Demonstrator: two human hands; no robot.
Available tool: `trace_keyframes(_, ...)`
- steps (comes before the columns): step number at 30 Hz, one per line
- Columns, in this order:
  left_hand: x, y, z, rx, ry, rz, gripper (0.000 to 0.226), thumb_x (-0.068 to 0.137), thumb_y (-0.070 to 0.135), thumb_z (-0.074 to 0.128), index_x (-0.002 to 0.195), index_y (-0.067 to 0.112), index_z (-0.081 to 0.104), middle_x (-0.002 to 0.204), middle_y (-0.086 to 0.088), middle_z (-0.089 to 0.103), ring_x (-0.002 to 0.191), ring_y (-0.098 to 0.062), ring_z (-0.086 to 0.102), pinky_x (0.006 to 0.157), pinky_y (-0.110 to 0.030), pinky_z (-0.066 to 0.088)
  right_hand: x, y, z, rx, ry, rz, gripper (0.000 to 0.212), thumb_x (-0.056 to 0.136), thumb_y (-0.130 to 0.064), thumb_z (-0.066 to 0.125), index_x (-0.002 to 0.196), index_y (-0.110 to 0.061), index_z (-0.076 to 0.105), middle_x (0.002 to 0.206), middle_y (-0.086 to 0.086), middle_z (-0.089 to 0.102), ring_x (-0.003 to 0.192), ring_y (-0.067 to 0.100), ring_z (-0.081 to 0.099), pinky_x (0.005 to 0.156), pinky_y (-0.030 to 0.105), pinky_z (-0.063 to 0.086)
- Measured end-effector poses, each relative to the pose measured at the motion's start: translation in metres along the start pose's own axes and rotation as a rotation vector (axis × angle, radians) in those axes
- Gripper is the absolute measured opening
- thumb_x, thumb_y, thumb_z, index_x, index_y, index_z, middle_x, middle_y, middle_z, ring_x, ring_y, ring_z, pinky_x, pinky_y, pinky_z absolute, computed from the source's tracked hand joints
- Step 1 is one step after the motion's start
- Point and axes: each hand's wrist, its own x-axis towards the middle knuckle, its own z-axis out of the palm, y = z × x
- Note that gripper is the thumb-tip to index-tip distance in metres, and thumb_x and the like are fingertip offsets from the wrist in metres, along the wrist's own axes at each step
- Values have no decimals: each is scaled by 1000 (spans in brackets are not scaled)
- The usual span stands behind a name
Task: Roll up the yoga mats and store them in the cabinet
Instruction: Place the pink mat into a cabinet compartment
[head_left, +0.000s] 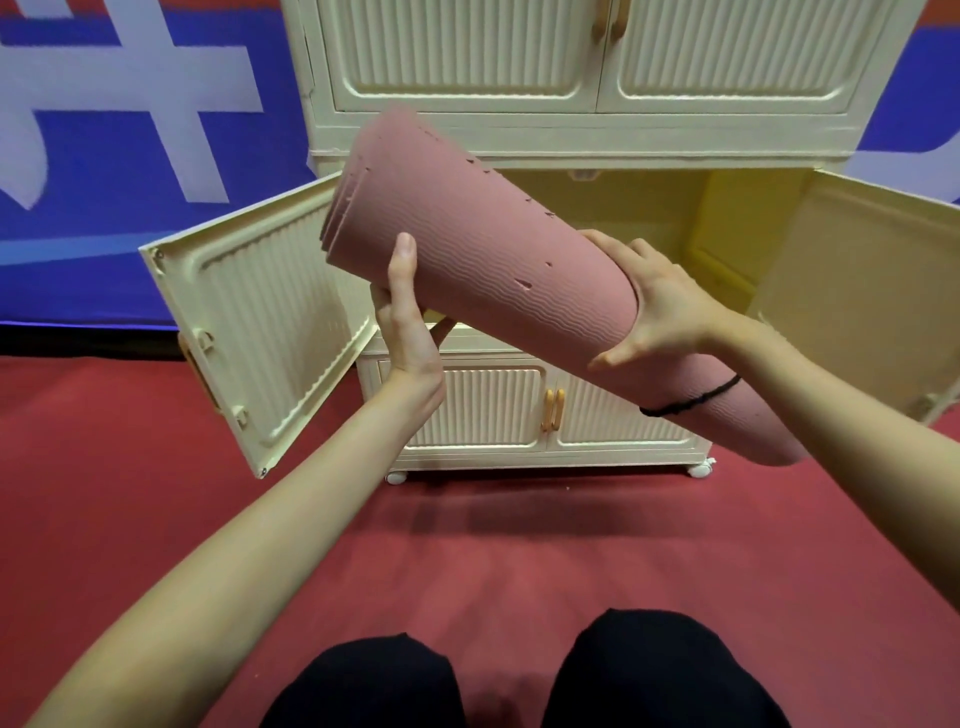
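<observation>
Red floor lies below my hands as my left hand (408, 317) and right hand (657, 306) both clasp the rolled mat (483, 260), light, spongy, likely to unroll unless held mid-length.

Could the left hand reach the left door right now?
Probably not freely: the left hand grips the mat. The open left door sits just beside it, nothing between.

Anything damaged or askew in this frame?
Yes. The pink yoga mat has small nicks and tears along its outer surface, and its far end is rolled unevenly, layers stepping out. The cabinet looks intact.
</observation>
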Motion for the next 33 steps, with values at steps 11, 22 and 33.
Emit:
trace_keyframes(11,24,-34,-1,133,-111,-280,84,70,62,66,137,20,41,129,-5,59,113,-23,60,97,-47,51,13,14,25,-90,-89,116,133,45,-58,89,149,-47,8,118,10,44,113,35,48,99,52,40)
trace_keyframes(22,53,-102,12,164,-131,-606,64,98,59,26,148,19,30,141,-17,49,123,-37,53,105,-56,40,71,49,35,-37,-299,249,137,27,-74,80,147,-43,20,133,6,54,125,30,48,105,46,42)
trace_keyframes(33,79,-121,23,368,-404,-666,58,76,7,73,129,8,49,115,-5,66,112,-25,62,88,-40,53,155,43,33,262,-337,266,102,48,-55,89,134,-21,46,123,-2,56,110,21,55,94,35,48)
